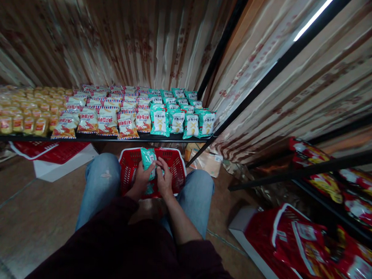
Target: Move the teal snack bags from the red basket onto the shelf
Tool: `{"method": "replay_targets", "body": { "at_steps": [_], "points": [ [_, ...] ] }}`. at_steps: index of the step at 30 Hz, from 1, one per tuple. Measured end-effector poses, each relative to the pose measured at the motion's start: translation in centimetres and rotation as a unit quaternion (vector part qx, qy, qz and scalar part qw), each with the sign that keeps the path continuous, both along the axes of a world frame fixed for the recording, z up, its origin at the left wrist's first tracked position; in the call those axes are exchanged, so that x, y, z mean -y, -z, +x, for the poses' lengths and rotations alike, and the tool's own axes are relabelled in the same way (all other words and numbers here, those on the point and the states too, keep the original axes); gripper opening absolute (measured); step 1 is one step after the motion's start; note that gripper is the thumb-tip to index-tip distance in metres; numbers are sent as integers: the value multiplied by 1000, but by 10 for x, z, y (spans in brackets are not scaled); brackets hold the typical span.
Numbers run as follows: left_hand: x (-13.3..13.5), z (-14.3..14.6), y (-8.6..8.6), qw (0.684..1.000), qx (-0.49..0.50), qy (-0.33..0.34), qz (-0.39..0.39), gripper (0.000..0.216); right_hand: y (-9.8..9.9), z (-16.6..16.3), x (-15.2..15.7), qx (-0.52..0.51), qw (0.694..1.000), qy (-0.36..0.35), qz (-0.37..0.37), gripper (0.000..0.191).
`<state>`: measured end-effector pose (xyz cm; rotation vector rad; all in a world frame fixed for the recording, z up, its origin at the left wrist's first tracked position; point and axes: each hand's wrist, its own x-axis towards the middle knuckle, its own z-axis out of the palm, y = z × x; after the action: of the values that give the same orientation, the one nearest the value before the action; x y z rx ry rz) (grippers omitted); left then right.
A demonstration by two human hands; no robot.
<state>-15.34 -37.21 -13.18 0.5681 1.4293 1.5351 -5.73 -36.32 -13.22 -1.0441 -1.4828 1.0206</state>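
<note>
A teal-and-white snack bag (148, 156) is held upright over a red plastic basket (183, 168) that sits between my knees. My left hand (141, 178) grips the bag from its left side, thumb across the front. My right hand (164, 180) is closed at the bag's right edge, its fingers bent and thumb near the left thumb; part of the grip is hidden. Below the hands, more teal wrapping (149, 188) shows inside the basket. Matching teal bags (191, 125) stand in rows on the shelf just ahead.
Left of the teal bags, the black shelf (112, 139) carries red-and-white snack bags (127, 124) and yellow packaged cakes (29, 124). Another red basket (60, 152) lies under it. Black frame posts rise at right. A red basket with red bags (310, 241) stands lower right.
</note>
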Motion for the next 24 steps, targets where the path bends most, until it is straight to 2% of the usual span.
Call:
{"method": "replay_targets", "body": {
  "at_steps": [5,12,15,24],
  "points": [
    [0,-4,-5,998,52,13,-22,56,2,-1,-2,-7,999,35,-18,35],
    [-1,-8,-14,990,140,15,-21,51,-1,1,-4,40,995,85,29,27],
    [-2,-9,-17,987,156,23,-30,44,-2,1,-4,49,995,85,36,27],
    [-1,-15,-20,972,222,60,-51,33,0,4,-7,46,996,80,-9,26]
  ]
}}
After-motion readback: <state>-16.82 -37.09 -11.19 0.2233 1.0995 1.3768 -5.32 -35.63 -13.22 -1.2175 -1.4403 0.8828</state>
